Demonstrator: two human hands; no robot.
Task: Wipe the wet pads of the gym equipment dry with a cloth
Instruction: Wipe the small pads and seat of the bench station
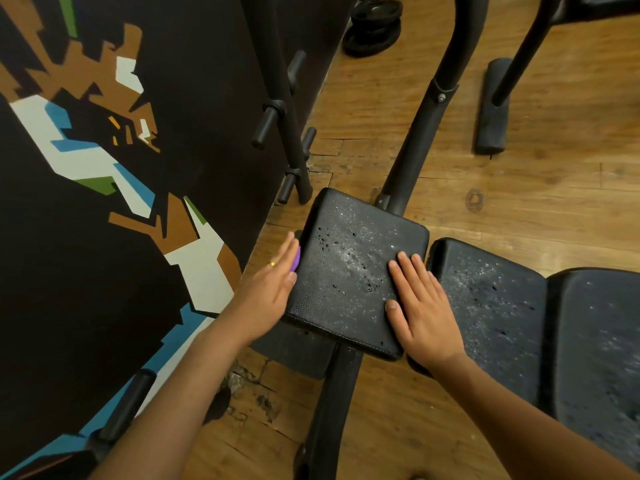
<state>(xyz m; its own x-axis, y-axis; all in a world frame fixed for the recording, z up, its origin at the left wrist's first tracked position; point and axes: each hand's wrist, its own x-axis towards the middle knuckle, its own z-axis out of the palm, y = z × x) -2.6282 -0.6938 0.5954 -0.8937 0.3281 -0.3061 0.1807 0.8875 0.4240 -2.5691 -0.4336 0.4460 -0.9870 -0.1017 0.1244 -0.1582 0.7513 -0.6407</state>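
We steady wet pad (346, 265): right hand (420, 306) flat, empty, at right edge; left hand (273, 282), fingers straight, presses purple cloth (296, 259) against left edge. Vinyl likely slick; cloth limp, best worked under palm.

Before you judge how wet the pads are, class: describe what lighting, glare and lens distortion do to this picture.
Head view: droplets on the square pad glint white; the wide lens bows the frame post and floorboards toward the edges; the right hand, flat on the pad, looks sharp.

A gym: padded bench (360, 271), weight plates (374, 26), wooden floor (519, 188).
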